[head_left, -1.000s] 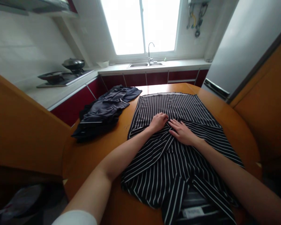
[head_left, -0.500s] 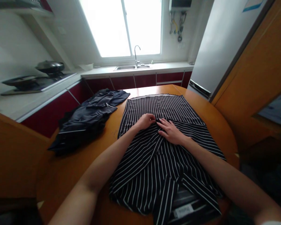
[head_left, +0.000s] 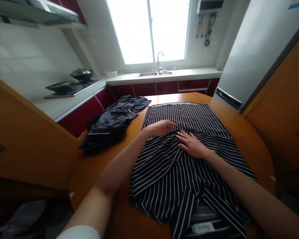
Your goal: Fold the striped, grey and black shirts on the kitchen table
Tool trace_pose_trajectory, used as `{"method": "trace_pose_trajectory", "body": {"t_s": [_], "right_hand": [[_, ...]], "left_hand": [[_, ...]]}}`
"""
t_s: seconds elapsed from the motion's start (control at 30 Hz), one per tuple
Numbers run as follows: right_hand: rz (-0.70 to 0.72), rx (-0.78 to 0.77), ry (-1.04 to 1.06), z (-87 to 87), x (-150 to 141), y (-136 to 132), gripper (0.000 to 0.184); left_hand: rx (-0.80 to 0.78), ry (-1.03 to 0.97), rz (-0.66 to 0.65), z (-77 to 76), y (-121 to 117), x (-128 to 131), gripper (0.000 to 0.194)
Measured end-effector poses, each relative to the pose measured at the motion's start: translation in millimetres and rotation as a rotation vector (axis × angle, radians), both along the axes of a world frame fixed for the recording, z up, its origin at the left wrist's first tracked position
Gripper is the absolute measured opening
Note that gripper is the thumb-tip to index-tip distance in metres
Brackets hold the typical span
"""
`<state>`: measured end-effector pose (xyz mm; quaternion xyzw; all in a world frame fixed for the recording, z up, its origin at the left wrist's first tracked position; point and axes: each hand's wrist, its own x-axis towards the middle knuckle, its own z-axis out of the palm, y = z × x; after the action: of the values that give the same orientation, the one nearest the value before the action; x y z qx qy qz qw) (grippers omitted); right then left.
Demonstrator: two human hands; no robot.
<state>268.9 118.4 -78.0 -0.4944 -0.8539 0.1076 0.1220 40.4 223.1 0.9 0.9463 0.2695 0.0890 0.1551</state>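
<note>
Head view: the striped collared shirt (head_left: 164,192) lies on the wooden table (head_left: 259,146), sleeves (head_left: 155,159) folded inward, the right hand (head_left: 193,146) spread flat where they meet, the left hand (head_left: 160,127) loosely bent, gripping nothing visible; sleeve-smoothing seems in hand, the next move calling for light pressure.

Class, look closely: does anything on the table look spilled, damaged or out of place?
Nothing looks spilled or damaged. The dark clothing looks untidy, though: it lies in a loose, wrinkled heap on the table, left of the striped shirt, which is spread out much flatter.
</note>
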Motion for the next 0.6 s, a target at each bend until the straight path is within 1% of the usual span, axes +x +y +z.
{"method": "trace_pose_trajectory", "body": {"t_s": [0.03, 0.07, 0.1, 0.13, 0.17, 0.3, 0.37, 0.43, 0.5, 0.53, 0.6], "right_hand": [[0.000, 0.001, 0.000, -0.5, 0.2, 0.1, 0.059], [-0.001, 0.003, 0.002, -1.1, 0.4, 0.2, 0.058], [-0.003, 0.005, 0.004, -1.9, 0.8, 0.3, 0.058], [-0.004, 0.006, 0.006, -2.8, 1.2, 0.6, 0.058], [-0.005, 0.007, 0.009, -3.8, 1.6, 1.0, 0.058], [0.006, 0.000, 0.010, -6.9, 3.2, 3.0, 0.060], [0.011, -0.005, 0.011, -7.4, 3.8, 3.5, 0.060], [0.010, -0.004, 0.017, -7.2, 4.5, 3.5, 0.060], [0.009, -0.002, 0.029, -6.7, 5.4, 3.2, 0.060], [0.011, -0.003, 0.036, -6.5, 6.0, 3.0, 0.060], [0.024, -0.012, 0.051, -6.3, 7.6, 3.0, 0.058]], "left_hand": [[-0.010, -0.002, -0.003, 5.9, -2.8, -10.2, 0.041], [-0.011, 0.004, 0.014, 8.1, -6.3, -21.9, 0.042], [-0.003, 0.019, 0.044, 6.3, -10.5, -34.9, 0.042], [0.011, 0.037, 0.082, 0.5, -15.2, -48.9, 0.042], [0.028, 0.058, 0.120, -8.7, -20.1, -63.5, 0.042], [0.120, 0.096, 0.313, -57.3, -34.9, -115.9, 0.049], [0.139, 0.072, 0.397, -72.4, -37.4, -130.4, 0.048], [0.163, 0.029, 0.456, -75.4, -39.3, -132.5, 0.046], [0.205, -0.017, 0.462, -69.4, -45.5, -122.9, 0.043], [0.226, -0.042, 0.435, -64.9, -51.2, -114.8, 0.042], [0.232, -0.075, 0.307, -57.4, -67.9, -95.8, 0.043]]}}
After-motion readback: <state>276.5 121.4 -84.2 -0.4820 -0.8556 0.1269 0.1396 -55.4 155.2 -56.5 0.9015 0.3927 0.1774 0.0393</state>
